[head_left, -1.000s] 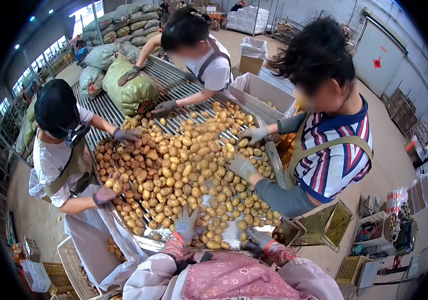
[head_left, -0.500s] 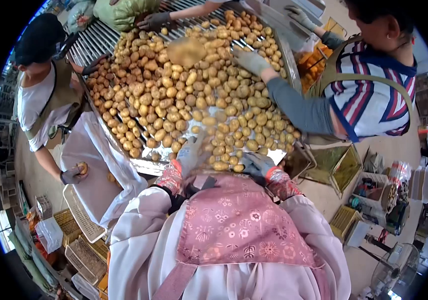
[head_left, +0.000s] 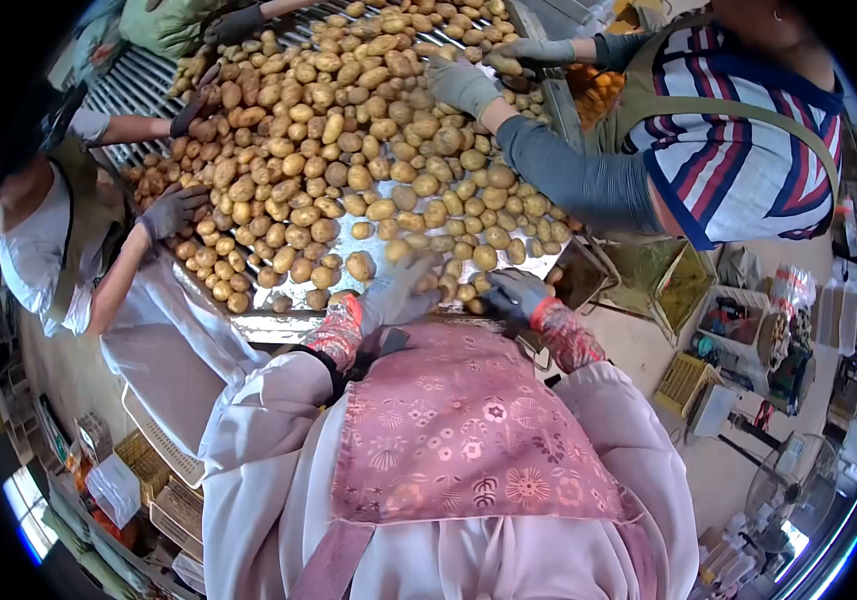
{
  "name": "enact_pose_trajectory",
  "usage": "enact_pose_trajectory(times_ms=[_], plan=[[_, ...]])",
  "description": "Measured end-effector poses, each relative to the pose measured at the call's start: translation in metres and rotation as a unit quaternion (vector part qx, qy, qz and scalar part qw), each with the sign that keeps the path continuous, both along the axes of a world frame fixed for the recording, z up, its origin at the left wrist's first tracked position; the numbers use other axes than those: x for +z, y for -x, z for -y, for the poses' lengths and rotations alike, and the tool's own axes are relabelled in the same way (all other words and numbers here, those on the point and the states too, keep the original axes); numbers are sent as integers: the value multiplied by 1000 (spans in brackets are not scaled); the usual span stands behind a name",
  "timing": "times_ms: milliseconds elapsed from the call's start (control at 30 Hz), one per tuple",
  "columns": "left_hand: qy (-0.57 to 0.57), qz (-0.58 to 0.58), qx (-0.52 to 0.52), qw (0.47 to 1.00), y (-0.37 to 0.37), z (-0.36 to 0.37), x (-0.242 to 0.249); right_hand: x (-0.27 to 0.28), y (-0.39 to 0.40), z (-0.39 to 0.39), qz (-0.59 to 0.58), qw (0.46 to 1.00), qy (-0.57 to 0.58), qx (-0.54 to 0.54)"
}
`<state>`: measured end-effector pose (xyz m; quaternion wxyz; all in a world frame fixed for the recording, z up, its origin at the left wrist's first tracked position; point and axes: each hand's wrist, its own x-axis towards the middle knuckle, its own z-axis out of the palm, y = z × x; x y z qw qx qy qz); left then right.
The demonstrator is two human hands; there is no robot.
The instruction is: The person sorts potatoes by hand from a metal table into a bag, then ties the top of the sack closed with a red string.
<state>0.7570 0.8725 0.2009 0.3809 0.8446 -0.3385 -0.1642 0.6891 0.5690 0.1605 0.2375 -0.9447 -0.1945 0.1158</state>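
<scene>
A large spread of potatoes (head_left: 299, 150) covers the sorting table in front of me. My left hand (head_left: 397, 290), in a pale grey glove, reaches over the table's near edge with fingers stretched out against a few potatoes; motion smears the fingertips. To its right is my right hand (head_left: 517, 292) in a darker grey glove. Its fingers are apart and lie beside small potatoes (head_left: 471, 290) between my two hands. Neither hand has a potato visibly gripped in it.
Co-workers stand at left and right, one gloved hand (head_left: 464, 88) reaching over the potatoes. Another co-worker's hand (head_left: 177, 208) rests at the left edge. Metal rollers (head_left: 129, 95) show at the far left. A yellow crate (head_left: 687, 385) and a fan (head_left: 799, 465) stand at right.
My view has shifted slightly. My left hand has moved right, towards my right hand. The left co-worker's lower hand, which held a potato by the sack, is now at the table.
</scene>
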Motion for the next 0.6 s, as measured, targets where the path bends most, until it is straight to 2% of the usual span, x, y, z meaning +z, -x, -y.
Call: enact_pose_trajectory(times_ms=[33,100,133,167,233,267,333,367,433,533,567,600], plan=[[1,-2,-5,1000,-2,2,-3,3,-15,1,-2,1000,1,-5],[77,-145,-60,985,-2,3,-7,13,-49,3,39,994,-22,-95],[96,-156,-50,982,-3,4,-3,21,-69,3,59,988,-34,-138],[95,-156,-50,982,-3,2,-2,30,-89,3,83,979,-45,-180],[32,-160,16,986,-3,-10,0,34,-124,2,129,954,-67,-262],[66,-106,24,992,-3,-16,-4,30,-140,-2,130,954,-70,-262],[65,-106,49,991,-3,-28,-1,19,-164,-16,90,942,-4,-322],[67,-106,74,989,-2,-32,0,14,-165,-24,90,942,-7,-322],[84,-118,86,986,1,-39,-9,11,-160,-40,69,958,112,-255],[134,-151,147,968,7,-42,-17,-1,-138,-51,70,967,75,-234],[150,-202,170,953,8,-41,-16,-7,-129,-51,72,972,56,-219],[164,-254,190,934,9,-39,-15,-7,-120,-53,26,970,-30,-241]])
